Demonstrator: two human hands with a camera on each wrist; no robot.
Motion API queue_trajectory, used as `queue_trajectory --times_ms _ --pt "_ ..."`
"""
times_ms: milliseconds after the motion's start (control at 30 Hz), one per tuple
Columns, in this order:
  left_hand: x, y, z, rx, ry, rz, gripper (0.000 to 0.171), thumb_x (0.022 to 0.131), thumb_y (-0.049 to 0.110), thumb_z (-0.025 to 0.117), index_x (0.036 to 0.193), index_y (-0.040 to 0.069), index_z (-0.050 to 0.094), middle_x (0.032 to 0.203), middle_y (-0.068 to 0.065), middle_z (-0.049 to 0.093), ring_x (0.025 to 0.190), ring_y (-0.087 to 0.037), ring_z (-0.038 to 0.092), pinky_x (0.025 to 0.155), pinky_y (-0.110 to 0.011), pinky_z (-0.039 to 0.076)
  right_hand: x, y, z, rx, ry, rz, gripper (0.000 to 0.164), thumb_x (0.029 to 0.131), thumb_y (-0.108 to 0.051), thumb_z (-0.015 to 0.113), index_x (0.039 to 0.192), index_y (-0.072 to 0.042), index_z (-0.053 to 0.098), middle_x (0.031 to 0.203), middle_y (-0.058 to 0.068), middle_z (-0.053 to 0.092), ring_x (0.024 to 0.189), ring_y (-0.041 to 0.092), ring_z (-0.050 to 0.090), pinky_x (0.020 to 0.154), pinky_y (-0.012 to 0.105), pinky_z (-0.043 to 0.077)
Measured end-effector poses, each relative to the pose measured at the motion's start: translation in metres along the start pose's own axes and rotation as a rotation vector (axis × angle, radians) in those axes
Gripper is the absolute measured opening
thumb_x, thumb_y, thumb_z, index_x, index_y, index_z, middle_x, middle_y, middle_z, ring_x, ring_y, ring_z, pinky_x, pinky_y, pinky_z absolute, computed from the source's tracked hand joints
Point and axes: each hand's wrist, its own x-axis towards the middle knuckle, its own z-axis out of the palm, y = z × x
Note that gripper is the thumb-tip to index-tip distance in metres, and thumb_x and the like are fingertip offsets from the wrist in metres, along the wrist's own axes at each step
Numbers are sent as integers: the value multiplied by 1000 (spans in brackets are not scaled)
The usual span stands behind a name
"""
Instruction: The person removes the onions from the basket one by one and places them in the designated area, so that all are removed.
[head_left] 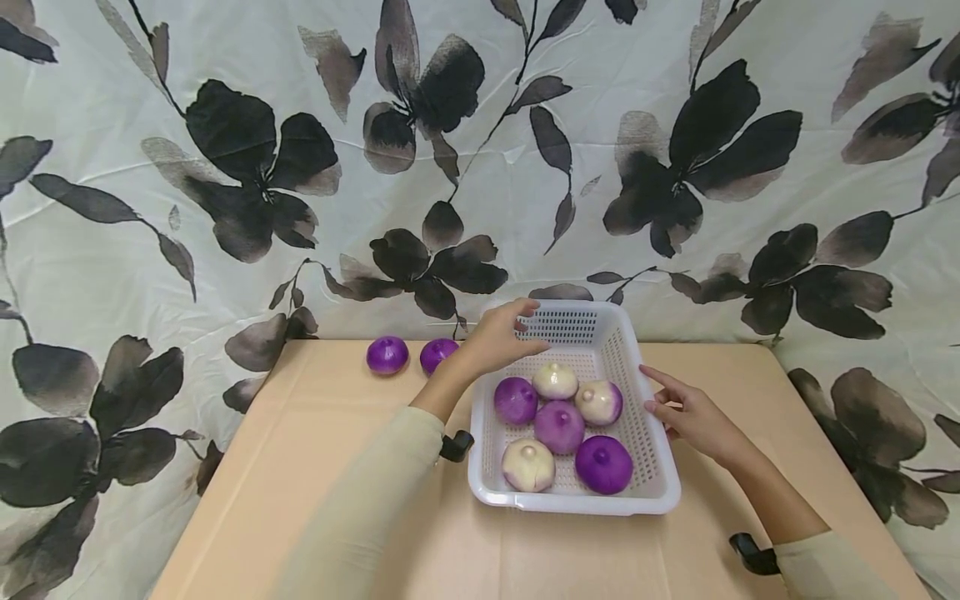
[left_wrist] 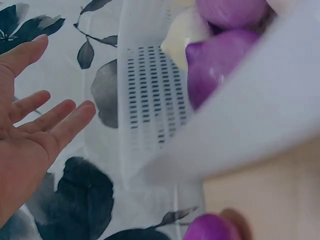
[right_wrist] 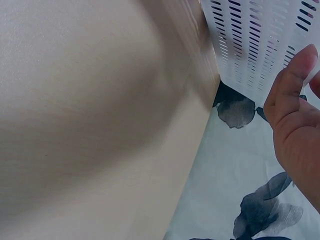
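Behind where a floral cloth hangs, the tan surface stretches forward beneath everything else. Over its far right half sits a white perforated basket; whether its base rests fully flat is unclear. The left hand is by the far left corner, fingers spread, holding nothing. The right hand has its index finger extended and thumb apart, touching or just beside the right rim, with no firm grip visible. Six onions, some purple, some pale, already lie inside the basket. Judging by that, most are gathered; two purple onions remain outside, beyond the left forearm.
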Motion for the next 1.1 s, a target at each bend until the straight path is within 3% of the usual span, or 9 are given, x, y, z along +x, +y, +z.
queue_trajectory --times_ms 167,433,600,800,1100 --pt "18 -3 19 8 -26 -47 69 82 32 76 140 9 46 134 -15 56 115 -30 61 93 -37 53 9 4 -7 -5 -12 -13 66 97 -19 58 153 -14 25 101 24 53 86 23 68 65 37 61" --pt "40 -11 44 -9 -30 -151 79 77 32 81 143 9 43 139 -18 53 127 -29 53 106 -41 44 25 11 -18 -4 -32 -37 65 97 -18 58 153 -14 25 100 24 52 86 23 68 64 37 61" --pt "54 -17 55 -47 -37 -203 81 75 30 83 142 7 44 138 -21 53 127 -33 52 104 -42 45 35 15 -25 -23 -43 -55 65 97 -19 57 153 -14 25 100 22 52 86 22 68 64 36 61" --pt "58 -24 65 -100 -51 -283 79 74 28 84 140 5 46 138 -20 52 126 -32 52 103 -40 46 36 14 -25 -6 -52 -84 65 97 -17 57 153 -9 24 97 20 55 84 19 68 63 36 60" --pt "58 -31 73 -52 -87 -353 79 74 32 83 138 2 48 138 -20 53 126 -28 52 107 -40 43 36 15 -26 -1 -56 -70 65 97 -17 57 153 -11 24 98 21 55 85 21 69 63 37 61"
